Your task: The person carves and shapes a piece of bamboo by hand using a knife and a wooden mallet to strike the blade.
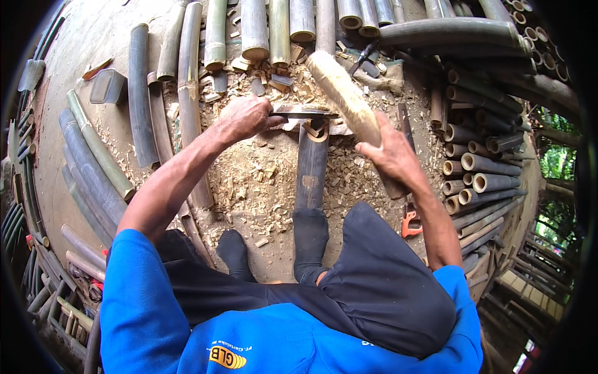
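My left hand (246, 118) is closed round the end of a knife (305, 115), its handle mostly hidden by the fingers. The flat metal blade lies crosswise over the cut, notched end of a dark bamboo pole (311, 165). My right hand (393, 156) grips a thick wooden club (339, 90), pale and worn along its upper part. The club slants up and left, its middle close to the blade's tip; whether they touch I cannot tell. My sock-covered foot (310, 234) is at the pole's near end.
Wood chips (249, 177) cover the ground around the pole. An orange-handled saw (411, 223) lies to the right, beside stacked bamboo tubes (486, 182). More bamboo poles (254, 31) lie ahead and to the left. A plastic container (108, 86) sits at far left.
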The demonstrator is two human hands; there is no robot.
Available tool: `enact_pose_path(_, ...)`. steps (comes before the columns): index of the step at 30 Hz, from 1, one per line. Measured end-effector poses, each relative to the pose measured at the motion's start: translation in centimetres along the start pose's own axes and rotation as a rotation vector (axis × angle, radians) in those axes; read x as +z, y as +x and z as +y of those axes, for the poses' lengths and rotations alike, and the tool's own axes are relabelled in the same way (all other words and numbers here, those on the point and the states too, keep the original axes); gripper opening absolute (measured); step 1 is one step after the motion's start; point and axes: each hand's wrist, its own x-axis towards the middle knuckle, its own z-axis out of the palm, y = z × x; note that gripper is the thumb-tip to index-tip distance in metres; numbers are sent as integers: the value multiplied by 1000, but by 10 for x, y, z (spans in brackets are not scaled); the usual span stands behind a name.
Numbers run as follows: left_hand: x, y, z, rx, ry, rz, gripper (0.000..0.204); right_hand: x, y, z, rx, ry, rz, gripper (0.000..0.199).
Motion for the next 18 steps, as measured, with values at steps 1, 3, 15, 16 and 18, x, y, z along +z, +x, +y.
enact_pose_path(1,-1,0,-1,-13,12,-9,57,-4,1,4,-161,-19,99,73)
enact_pose_path(3,-1,-2,-5,-28,15,-10,57,-4,-2,-6,-265,110,229,74)
enact_pose_path(15,-4,1,-14,3,-32,-41,65,14,-7,-20,-251,500,392,86)
enact_pose_path(16,-4,5,-12,26,-40,-23,66,27,-7,-13,-219,548,458,88)
enact_pose_path(18,-4,14,-8,34,-45,-73,67,73,3,9,-114,280,432,91)
